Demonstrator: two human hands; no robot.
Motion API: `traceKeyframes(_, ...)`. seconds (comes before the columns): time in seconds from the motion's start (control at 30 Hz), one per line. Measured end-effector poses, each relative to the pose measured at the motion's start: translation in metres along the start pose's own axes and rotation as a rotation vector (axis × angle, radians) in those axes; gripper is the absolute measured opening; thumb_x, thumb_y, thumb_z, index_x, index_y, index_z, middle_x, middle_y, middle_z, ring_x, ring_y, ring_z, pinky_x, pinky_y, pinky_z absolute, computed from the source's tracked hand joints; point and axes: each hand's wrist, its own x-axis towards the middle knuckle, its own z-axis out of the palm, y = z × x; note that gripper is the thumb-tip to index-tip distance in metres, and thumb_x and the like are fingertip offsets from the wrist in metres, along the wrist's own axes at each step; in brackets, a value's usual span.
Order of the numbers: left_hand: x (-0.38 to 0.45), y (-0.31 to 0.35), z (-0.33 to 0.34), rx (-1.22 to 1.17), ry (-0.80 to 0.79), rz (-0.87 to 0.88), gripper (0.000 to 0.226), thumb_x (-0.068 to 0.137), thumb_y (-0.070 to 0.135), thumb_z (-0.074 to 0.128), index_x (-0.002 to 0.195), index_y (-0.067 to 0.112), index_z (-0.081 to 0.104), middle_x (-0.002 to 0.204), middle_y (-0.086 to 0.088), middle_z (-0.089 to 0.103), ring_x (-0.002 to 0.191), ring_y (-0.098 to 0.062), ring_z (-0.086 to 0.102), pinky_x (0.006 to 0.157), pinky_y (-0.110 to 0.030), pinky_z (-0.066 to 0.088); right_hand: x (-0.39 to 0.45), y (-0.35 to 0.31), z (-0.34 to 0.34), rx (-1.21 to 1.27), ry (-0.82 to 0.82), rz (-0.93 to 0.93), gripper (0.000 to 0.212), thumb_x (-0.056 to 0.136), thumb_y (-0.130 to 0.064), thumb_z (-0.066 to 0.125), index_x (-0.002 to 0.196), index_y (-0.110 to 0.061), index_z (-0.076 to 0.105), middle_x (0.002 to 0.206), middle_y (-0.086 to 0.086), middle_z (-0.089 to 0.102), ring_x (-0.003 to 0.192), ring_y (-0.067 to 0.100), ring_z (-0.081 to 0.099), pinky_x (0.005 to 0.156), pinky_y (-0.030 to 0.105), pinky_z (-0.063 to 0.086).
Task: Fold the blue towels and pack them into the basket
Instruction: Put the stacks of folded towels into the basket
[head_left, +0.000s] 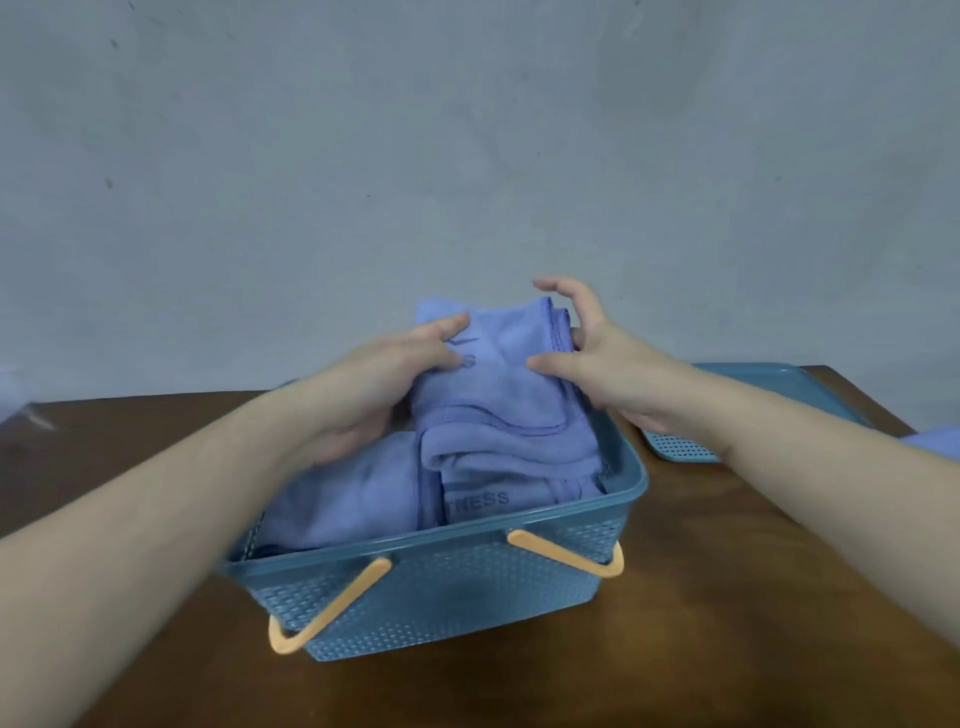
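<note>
A teal plastic basket (447, 587) with orange handles stands on the brown table. Folded blue towels (343, 499) lie inside it. On the right side of the basket a stack of towels rises above the rim. Its top folded blue towel (498, 374) sits between my hands. My left hand (395, 369) grips the towel's left side, thumb on top. My right hand (582, 348) pinches the towel's right edge with thumb on the front, its other fingers raised and curved above it.
A teal basket lid (779, 395) lies flat on the table to the right, behind my right forearm. A bit of blue cloth (935, 441) shows at the right edge. A grey wall stands behind the table (727, 623).
</note>
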Motion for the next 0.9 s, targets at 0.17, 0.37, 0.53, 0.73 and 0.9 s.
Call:
traceKeyframes(0.17,0.003,-0.021,-0.024,0.147,-0.207,-0.147,0.068,0.095,0.002,0.062,0.153,0.025,0.035,0.134,0.007,0.062,0.117,-0.007,0.064,0.095,-0.028,0.055,0.016,0.002,0.006,-0.427,-0.182,0.126,0.035,0.084,-0.03,0.066,0.113,-0.049,0.059,0.099,0.024,0.065,0.073,0.024,0.053,0.067,0.04,0.049)
traceKeyframes(0.37,0.015,-0.035,-0.015,0.666,-0.255,-0.109,0.073,0.087,0.026,0.076,0.149,0.027,0.038,0.126,0.006,0.06,0.1,-0.006,0.064,0.093,-0.028,0.053,0.027,-0.003,0.02,-1.023,-0.421,0.107,0.049,0.094,-0.027,0.064,0.138,-0.043,0.052,0.114,-0.007,0.058,0.096,0.01,0.051,0.079,0.023,0.038)
traceKeyframes(0.53,0.031,-0.046,-0.013,1.008,-0.286,-0.124,0.056,0.086,0.044,0.07,0.134,0.035,0.043,0.097,-0.002,0.064,0.078,-0.015,0.063,0.078,-0.039,0.055,0.031,-0.003,0.028,-1.43,-0.473,-0.001,0.044,0.094,-0.038,0.056,0.137,-0.047,0.051,0.121,0.003,0.058,0.117,0.026,0.053,0.084,0.031,0.04)
traceKeyframes(0.73,0.038,-0.045,-0.019,1.324,-0.238,0.093,0.086,0.072,0.082,0.057,0.144,0.037,0.043,0.147,0.003,0.027,0.137,-0.023,0.031,0.114,-0.037,0.029,0.037,-0.006,0.004,-1.751,-0.565,-0.301,0.077,0.073,-0.088,0.051,0.137,-0.046,0.052,0.145,-0.005,0.04,0.132,0.023,0.033,0.102,0.041,0.03)
traceKeyframes(0.9,0.045,-0.052,-0.018,1.566,-0.424,0.11,0.102,0.082,0.085,0.041,0.16,0.029,0.008,0.168,0.007,0.006,0.152,-0.018,0.018,0.123,-0.035,0.016,0.045,-0.002,0.0,-1.706,-0.84,-0.032,0.103,0.064,-0.091,0.054,0.153,-0.053,0.019,0.156,-0.018,0.039,0.15,0.018,0.021,0.119,0.059,-0.001)
